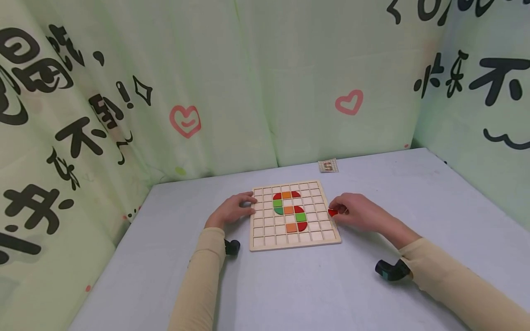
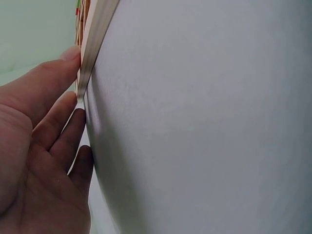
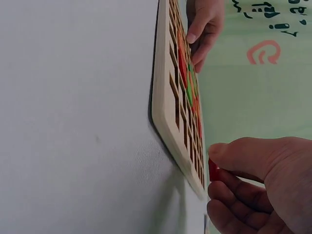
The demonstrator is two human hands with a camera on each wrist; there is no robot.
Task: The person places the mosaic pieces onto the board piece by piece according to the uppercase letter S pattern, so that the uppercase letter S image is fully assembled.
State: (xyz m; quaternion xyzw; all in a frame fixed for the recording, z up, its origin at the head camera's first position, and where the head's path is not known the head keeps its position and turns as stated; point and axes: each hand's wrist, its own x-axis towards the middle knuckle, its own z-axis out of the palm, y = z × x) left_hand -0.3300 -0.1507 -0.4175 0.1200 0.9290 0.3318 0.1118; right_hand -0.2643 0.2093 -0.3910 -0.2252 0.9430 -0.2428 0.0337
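Observation:
A square wooden grid board (image 1: 298, 247) lies flat on the table. Several red, orange and green tiles (image 1: 288, 210) fill some of its cells in an S-like shape; some are square, some have a rounded side. At the board's left edge my left hand (image 1: 232, 209) rests with loosely extended fingers, the thumb (image 2: 68, 56) touching the wooden side in the left wrist view. My right hand (image 1: 360, 212) pinches a small red tile (image 3: 213, 170) between thumb and fingers, beside the board's right edge. Fingers partly cover that tile, hiding its full outline.
A small card (image 1: 328, 166) with a printed grid and figure lies at the table's back edge, behind the board. White cloth covers the table (image 1: 314, 289). Pale green curtains (image 1: 269, 82) with dark lettering and red hearts hang at the back and sides.

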